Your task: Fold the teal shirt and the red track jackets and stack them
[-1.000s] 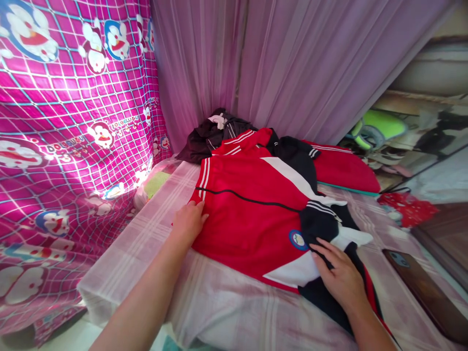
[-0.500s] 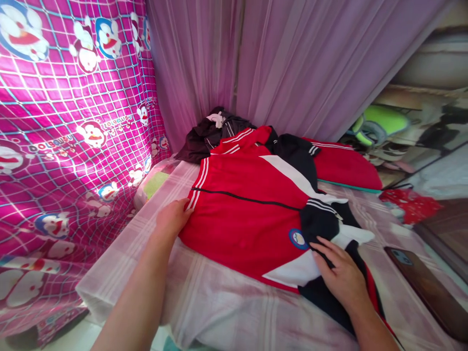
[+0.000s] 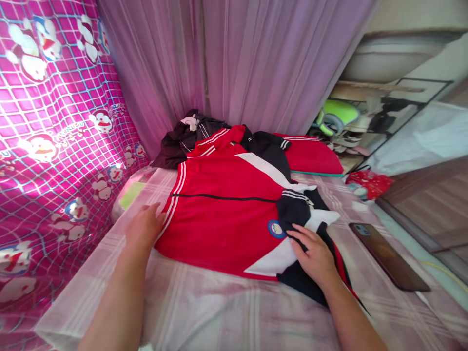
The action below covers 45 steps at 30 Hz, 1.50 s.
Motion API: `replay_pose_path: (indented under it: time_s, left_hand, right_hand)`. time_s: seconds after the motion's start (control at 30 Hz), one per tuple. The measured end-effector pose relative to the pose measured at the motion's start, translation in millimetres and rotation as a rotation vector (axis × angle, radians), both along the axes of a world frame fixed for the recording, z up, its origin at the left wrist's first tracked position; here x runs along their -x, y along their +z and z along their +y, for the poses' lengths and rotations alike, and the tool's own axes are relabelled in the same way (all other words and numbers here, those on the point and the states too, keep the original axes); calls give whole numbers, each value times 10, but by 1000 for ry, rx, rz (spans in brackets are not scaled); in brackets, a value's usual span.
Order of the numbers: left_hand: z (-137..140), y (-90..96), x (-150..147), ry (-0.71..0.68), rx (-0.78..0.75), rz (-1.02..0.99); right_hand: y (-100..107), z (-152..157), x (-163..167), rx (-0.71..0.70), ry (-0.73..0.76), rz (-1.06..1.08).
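Note:
A red, white and black zip jacket (image 3: 215, 224) lies spread on the bed with its front up. A black zip line runs across it, and a round blue badge sits on the chest. My left hand (image 3: 144, 226) is at the striped hem, fingers slightly bent and apart, with the fingertips at the fabric's edge; whether they touch it I cannot tell. On the dark shoulder and sleeve part rests my right hand (image 3: 312, 251), its fingers stretched out over the cloth. The hand hides part of that sleeve.
Behind the jacket are a dark clothes pile (image 3: 171, 144) and a folded red garment (image 3: 310, 156). A phone (image 3: 389, 258) with a cable lies at the right. Purple curtains (image 3: 241, 63) hang behind; a pink patterned cloth (image 3: 69, 161) hangs left. A shelf (image 3: 387, 83) stands at the right.
The view has turned to the right, so everything shifts left in the picture. My left hand has eased outward from the jacket's hem. My right hand keeps its place on the jacket.

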<state>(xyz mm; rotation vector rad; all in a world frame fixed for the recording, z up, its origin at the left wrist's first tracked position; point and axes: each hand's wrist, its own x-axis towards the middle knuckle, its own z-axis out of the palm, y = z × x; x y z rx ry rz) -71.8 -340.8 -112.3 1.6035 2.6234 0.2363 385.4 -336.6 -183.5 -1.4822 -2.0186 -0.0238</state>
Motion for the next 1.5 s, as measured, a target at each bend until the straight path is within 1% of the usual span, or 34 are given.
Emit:
replay_pose_path:
  time_s: [0.03,0.07,0.1,0.13,0.17,0.2,0.23,0.27,0.3,0.4,0.53,0.63,0.73,0.8,0.9,1.0,1.07,1.1,1.17,1.2,1.27,1.37,1.5]
  left_hand:
    - [11,2,-48,-30,-90,19]
    - [27,-7,-103,-93,-179,28]
    - [48,-30,-161,-196,-248,23]
    - [73,-68,-219,-326,-282,13]
    - [98,-119,-271,-467,-276,5]
    - [122,-180,-315,-599,-233,5]
    - [143,-245,-349,-700,-172,16]
    - [160,-308,-372,-762,-108,37]
    - [174,-364,-386,-789,-57,60]
    - [199,-472,-384,-792,-2,105]
    - [234,-508,-332,-768,-33,105]
    - [276,-517,-273,-761,-89,23]
    - [316,-523,-228,-751,-135,-71]
    - [332,-525,-222,-752,-150,-92]
    - [337,-528,-242,-753,-166,-78]
    - [328,-534,-263,-750,-188,-49]
    - [326,-539,-269,-747,-201,-34]
    - [327,-541,-269,-745,-206,-28]
    - [333,-545,-267,-741,-212,-20]
    - [337,-545,-266,-742,-216,-17]
    - [343,-545,-265,-749,-220,-15]
    - [347,-543,-265,-749,-226,-8]
    - [354,-553,-253,-750,-234,10]
  right_hand:
    - [5,-5,8,3,-3,2]
    - [11,-10,16,7,-9,6]
    - [18,-15,25,12,-16,12]
    - [26,-19,33,17,-23,20]
    - [33,-22,42,25,-25,27]
    - [38,-24,49,30,-29,35]
    - [42,-24,55,32,-33,44]
    - [44,-23,60,32,-35,52]
    - [45,-21,64,32,-35,60]
    - [42,-12,71,30,-36,81]
    - [44,-7,81,33,-43,97]
    - [46,-3,89,-15,-88,132]
    - [57,4,96,-43,-174,169]
    - [95,6,103,21,-246,178]
    - [247,15,110,217,-327,156]
    - [522,86,85,471,-323,97]
    - [724,198,50,584,-328,53]
    - [811,274,33,597,-348,31]
    - [932,451,11,564,-427,-8]
    - [963,543,9,555,-462,-23]
    - [976,709,20,589,-481,-35]
    - [958,870,46,645,-383,-1]
    - [1020,902,-9,574,-249,101]
